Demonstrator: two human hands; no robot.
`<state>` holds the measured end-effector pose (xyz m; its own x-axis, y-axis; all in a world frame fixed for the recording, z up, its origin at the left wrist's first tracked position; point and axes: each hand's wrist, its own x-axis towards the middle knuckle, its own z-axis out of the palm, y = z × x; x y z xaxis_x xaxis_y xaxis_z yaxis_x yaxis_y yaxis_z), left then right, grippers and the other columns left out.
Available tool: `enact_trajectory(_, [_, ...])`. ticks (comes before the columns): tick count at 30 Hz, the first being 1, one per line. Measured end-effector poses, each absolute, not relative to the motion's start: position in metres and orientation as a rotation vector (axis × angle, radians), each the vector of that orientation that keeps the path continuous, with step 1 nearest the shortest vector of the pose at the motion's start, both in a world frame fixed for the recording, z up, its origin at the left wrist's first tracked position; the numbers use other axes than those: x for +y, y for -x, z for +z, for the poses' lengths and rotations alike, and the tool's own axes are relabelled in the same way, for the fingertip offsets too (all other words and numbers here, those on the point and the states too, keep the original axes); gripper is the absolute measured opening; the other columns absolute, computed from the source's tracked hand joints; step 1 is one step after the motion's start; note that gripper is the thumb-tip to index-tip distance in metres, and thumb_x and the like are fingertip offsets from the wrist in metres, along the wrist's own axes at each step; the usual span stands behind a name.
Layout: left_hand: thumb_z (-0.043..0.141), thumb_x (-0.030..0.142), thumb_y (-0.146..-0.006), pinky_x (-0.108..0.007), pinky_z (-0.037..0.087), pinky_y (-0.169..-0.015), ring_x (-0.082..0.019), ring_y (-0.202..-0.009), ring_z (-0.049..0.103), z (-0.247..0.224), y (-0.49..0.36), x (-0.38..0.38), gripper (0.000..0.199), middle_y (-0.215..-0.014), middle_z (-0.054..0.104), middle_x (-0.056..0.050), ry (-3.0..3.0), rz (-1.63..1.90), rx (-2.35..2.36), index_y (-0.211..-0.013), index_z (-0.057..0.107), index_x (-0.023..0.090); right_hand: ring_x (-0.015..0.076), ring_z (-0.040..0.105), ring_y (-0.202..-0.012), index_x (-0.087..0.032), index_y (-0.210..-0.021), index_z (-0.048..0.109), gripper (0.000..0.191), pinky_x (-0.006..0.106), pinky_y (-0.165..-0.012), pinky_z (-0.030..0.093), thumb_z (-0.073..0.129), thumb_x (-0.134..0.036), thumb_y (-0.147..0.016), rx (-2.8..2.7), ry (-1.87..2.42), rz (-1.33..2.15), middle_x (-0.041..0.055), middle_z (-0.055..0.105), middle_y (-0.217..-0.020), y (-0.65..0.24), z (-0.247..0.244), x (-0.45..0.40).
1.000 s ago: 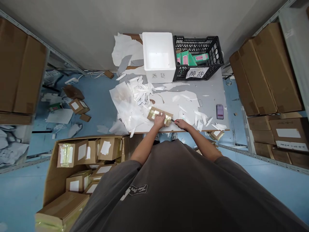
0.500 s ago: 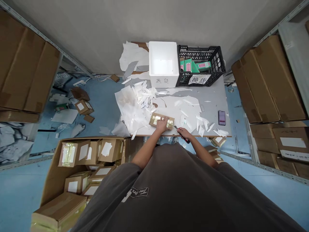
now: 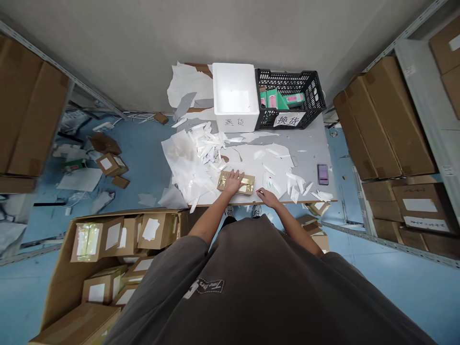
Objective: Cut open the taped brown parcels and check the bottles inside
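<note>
A small brown cardboard box wrapped in shiny tape lies near the front edge of the table. Across its top rests my left hand, flat with the fingers spread. My right hand is closed round a utility knife with red and black on its handle. Its tip points at the right end of the box; whether the blade touches the cardboard is too small to tell. Torn white paper scraps and a crumpled translucent sheet lie left of the box.
Behind stand a white foam box and a black crate holding green cartons. A phone lies at the right. A large carton full of taped parcels sits at lower left. Stacked boxes line the right shelf.
The knife in my right hand has turned and come up against the box's right end. My left hand's fingers are spread wider on the box. The whole view has shifted slightly.
</note>
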<state>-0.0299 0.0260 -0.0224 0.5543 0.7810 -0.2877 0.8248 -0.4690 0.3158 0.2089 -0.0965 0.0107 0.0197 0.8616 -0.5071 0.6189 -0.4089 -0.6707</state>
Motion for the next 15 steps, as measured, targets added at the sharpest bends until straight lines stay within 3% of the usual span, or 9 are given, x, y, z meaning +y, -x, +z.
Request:
enact_trajectory(6, [0.07,0.054,-0.099,-0.06,0.027,-0.134,-0.041,-0.163,0.039,-0.031,0.036,0.007,0.08,-0.168,0.052,-0.022,-2.413,-0.021,1.339,-0.168,0.047,0.021,0.0271,0.066,-0.091,-0.026,-0.109,0.066,0.018,0.031,-0.076,0.041,0.072,-0.042,-0.101,-1.796,2.112,1.133,0.0083,0.074,-0.11,-0.195,0.008,-0.082])
enact_trajectory(10, [0.066,0.049,-0.102,-0.06,0.029,-0.134,-0.038,-0.163,0.039,-0.035,0.038,0.002,0.072,-0.168,0.053,-0.019,-2.423,0.012,1.343,-0.167,0.049,0.023,0.0284,0.065,-0.086,-0.026,-0.109,0.064,0.027,0.034,-0.076,0.041,0.076,-0.047,-0.098,-1.74,2.174,1.06,0.0106,0.071,-0.106,-0.191,0.004,-0.073])
enact_trajectory(15, [0.06,0.043,-0.106,-0.059,0.026,-0.136,-0.034,-0.165,0.037,-0.038,0.04,0.001,0.062,-0.168,0.053,-0.018,-2.404,0.03,1.342,-0.165,0.052,0.023,0.0309,0.065,-0.088,-0.023,-0.105,0.061,0.02,0.039,-0.079,0.042,0.066,-0.042,-0.102,-1.155,2.398,0.846,0.0132,0.07,-0.096,-0.28,0.015,-0.084])
